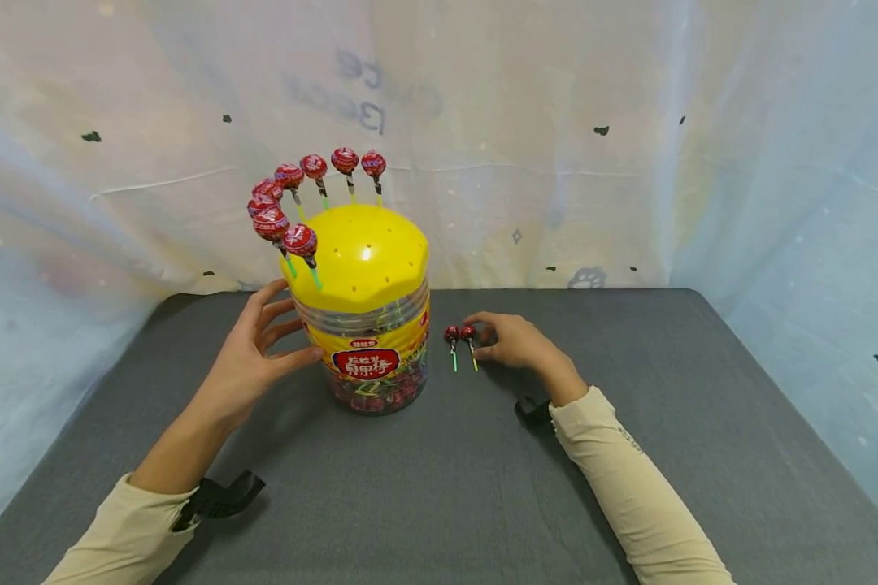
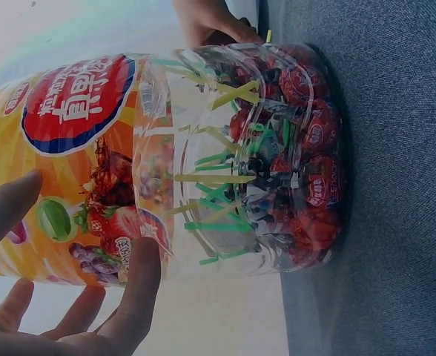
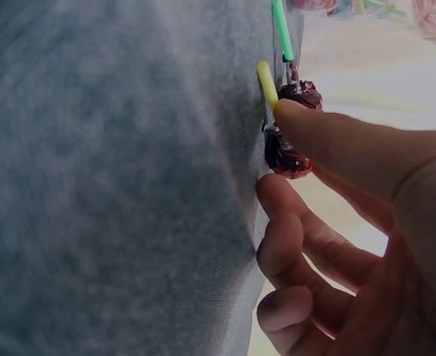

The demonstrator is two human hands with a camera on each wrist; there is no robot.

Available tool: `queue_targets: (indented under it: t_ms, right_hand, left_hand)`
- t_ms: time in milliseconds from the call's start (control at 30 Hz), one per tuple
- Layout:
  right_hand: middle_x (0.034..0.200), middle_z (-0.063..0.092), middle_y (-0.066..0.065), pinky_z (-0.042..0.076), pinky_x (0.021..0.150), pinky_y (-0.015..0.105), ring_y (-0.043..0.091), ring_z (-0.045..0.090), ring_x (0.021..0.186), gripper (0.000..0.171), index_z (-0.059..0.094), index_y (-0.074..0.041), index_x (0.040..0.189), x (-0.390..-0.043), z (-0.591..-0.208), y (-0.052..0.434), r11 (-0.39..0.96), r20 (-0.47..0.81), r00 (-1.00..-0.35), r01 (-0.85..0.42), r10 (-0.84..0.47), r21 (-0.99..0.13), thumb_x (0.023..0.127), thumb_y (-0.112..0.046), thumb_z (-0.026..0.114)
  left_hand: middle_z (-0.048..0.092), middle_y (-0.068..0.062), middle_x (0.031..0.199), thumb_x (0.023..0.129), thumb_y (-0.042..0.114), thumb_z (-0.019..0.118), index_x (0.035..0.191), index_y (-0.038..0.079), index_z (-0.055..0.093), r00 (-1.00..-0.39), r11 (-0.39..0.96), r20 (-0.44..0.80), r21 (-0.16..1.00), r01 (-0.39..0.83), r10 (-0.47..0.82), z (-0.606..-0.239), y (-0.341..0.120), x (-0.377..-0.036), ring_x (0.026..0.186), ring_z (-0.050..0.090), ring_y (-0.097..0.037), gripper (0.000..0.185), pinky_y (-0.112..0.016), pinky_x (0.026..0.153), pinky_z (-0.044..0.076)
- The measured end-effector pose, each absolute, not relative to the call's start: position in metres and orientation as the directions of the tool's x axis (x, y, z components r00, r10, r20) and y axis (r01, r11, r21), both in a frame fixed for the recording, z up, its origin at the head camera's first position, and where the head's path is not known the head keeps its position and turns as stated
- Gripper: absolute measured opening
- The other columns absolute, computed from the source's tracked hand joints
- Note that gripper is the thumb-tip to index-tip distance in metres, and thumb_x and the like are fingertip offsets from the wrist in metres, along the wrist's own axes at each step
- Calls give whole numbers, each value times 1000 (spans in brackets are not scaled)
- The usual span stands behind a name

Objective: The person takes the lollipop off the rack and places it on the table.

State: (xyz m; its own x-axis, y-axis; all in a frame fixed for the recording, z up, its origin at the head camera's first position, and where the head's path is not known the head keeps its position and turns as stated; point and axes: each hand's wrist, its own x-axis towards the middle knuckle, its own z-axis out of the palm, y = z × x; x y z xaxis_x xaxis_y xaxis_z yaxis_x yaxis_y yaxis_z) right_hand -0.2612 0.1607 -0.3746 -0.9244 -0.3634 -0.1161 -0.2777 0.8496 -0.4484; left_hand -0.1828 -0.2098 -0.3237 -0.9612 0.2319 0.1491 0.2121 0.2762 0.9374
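Observation:
A clear jar (image 1: pixel 369 341) with a yellow holed lid (image 1: pixel 366 252) stands mid-table, its bottom full of red wrapped lollipops (image 2: pixel 307 156). Several lollipops (image 1: pixel 300 195) stand stuck in the lid's left and back holes. My left hand (image 1: pixel 281 337) is spread at the jar's left side, its thumb (image 2: pixel 136 289) resting on the label. Two lollipops lie right of the jar, one with a green stick (image 1: pixel 451 336) and one with a yellow stick (image 1: pixel 469 335). My right hand (image 1: pixel 483 340) pinches the head of the yellow-stick lollipop (image 3: pixel 286 152) between thumb and forefinger, still low on the cloth.
A grey cloth (image 1: pixel 439 487) covers the table, with bare room in front of and to the right of the jar. A pale plastic sheet (image 1: pixel 629 162) hangs close behind and at both sides. Black wrist straps (image 1: pixel 219 497) sit on both sleeves.

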Motion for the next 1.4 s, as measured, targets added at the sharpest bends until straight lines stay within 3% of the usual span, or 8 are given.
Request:
queue_targets:
  t_ms: [167,233,433,533,700,933,1200,1400]
  right_hand:
    - [112,70,9,53,86,46,27,66,98,56,53,-19,141,-262,-377,161,848,-109,-927,-273,-358,-454,90,-25,75]
    - [112,70,8,53,85,46,27,66,98,55,54,-20,140,-262,-378,161,849,-109,-930,-267,-351,-455,90,-26,75]
    - [112,70,9,53,86,47,28,66,100,56,54,-19,140,-262,-377,161,853,-105,-935,-259,-340,-454,89,-26,76]
    - [113,68,11,53,88,48,29,65,101,59,53,-17,141,-261,-375,161,852,-73,-938,-272,-338,-447,88,-24,78]
    - [118,63,14,52,84,46,29,62,99,60,52,-15,142,-255,-364,159,835,1,-944,-293,-331,-466,88,-24,77]
    - [125,65,9,52,72,36,21,62,90,53,53,-22,141,-237,-335,153,753,100,-939,-325,-329,-572,92,-26,73]
    - [141,56,5,55,90,42,15,66,98,73,33,-33,153,-203,-307,125,495,176,-864,-425,-472,-758,92,-30,73]
    - [141,57,-1,55,91,41,12,67,97,78,31,-39,152,-187,-303,112,487,183,-891,-387,-415,-783,90,-27,75]
  left_hand:
    - [24,-13,161,92,14,73,158,37,10,-962,286,146,935,210,230,-324,-210,-184,142,34,-38,94,-53,103,46]
    - [24,-13,161,92,14,73,158,37,11,-962,282,147,936,211,232,-324,-210,-184,141,34,-39,94,-56,103,45]
    - [25,-14,159,91,14,73,158,37,12,-959,277,160,934,224,235,-324,-209,-184,140,35,-38,93,-27,92,52]
    - [25,-15,158,91,14,74,157,37,12,-955,267,169,935,233,242,-326,-208,-184,139,35,-37,94,-18,85,53]
    - [24,-15,157,90,14,74,156,38,11,-952,270,181,931,247,248,-327,-207,-184,139,34,-37,95,-20,85,53]
    - [27,-13,156,90,14,75,156,38,12,-949,274,187,927,256,253,-327,-210,-187,135,39,-29,95,-22,86,53]
    - [29,-10,152,90,12,74,156,35,13,-932,234,178,937,258,315,-326,-219,-199,129,42,-27,93,-20,87,53]
    - [33,-9,150,90,14,74,156,34,17,-918,220,191,935,278,348,-327,-225,-209,125,46,-23,89,-19,86,53]
